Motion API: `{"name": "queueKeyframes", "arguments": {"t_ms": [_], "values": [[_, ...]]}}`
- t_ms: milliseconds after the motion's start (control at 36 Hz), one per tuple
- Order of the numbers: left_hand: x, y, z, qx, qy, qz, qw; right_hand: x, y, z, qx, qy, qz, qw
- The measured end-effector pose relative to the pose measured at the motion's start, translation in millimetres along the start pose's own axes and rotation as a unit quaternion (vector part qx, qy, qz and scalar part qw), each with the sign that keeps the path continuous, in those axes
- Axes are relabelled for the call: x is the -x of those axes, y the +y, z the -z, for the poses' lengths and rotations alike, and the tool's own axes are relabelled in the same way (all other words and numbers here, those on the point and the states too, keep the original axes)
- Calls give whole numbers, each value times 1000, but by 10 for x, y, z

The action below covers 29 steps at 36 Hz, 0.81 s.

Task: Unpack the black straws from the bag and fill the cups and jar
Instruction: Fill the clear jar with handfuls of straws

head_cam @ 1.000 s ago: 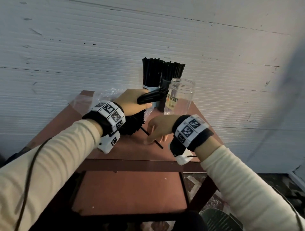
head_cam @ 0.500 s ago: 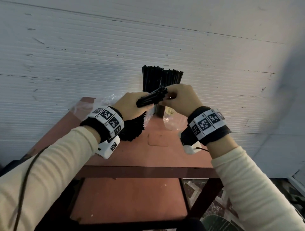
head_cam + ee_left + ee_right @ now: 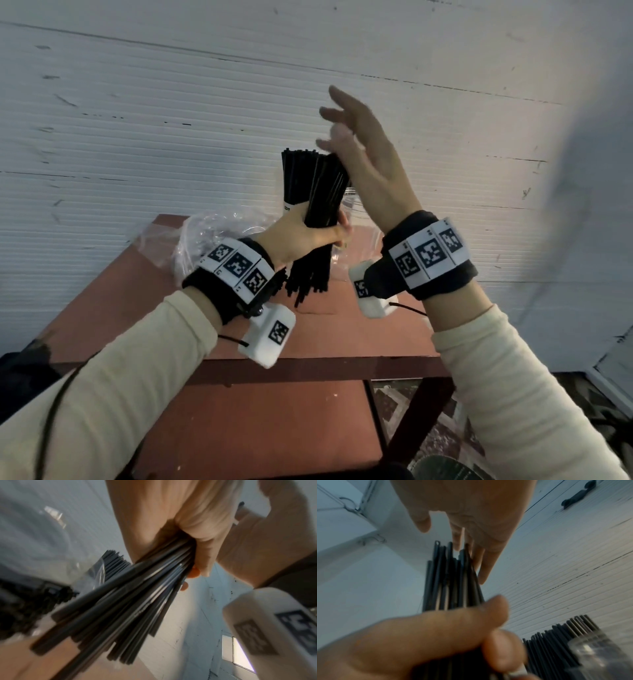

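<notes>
I've got my left hand (image 3: pixel 301 233) clamped round the bundle of black straws (image 3: pixel 322 205), long axis near upright, jar (image 3: pixel 352 205) just behind it, my right hand (image 3: pixel 370 154) spread and empty at the straw tips, nearer the top end; only the right wrist view shows a filled cup (image 3: pixel 570 639) beside them.
</notes>
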State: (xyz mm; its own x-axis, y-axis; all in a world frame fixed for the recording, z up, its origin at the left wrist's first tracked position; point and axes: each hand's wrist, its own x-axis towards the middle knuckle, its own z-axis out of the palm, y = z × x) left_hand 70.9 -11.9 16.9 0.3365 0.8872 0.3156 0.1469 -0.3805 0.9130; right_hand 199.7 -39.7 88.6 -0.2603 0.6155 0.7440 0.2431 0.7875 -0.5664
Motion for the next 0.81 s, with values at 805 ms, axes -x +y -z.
{"name": "queueKeyframes", "arguments": {"t_ms": [805], "values": [[170,-509,-179,-16,-17,166,986,241,429,-212,174,-6,8,985]]}}
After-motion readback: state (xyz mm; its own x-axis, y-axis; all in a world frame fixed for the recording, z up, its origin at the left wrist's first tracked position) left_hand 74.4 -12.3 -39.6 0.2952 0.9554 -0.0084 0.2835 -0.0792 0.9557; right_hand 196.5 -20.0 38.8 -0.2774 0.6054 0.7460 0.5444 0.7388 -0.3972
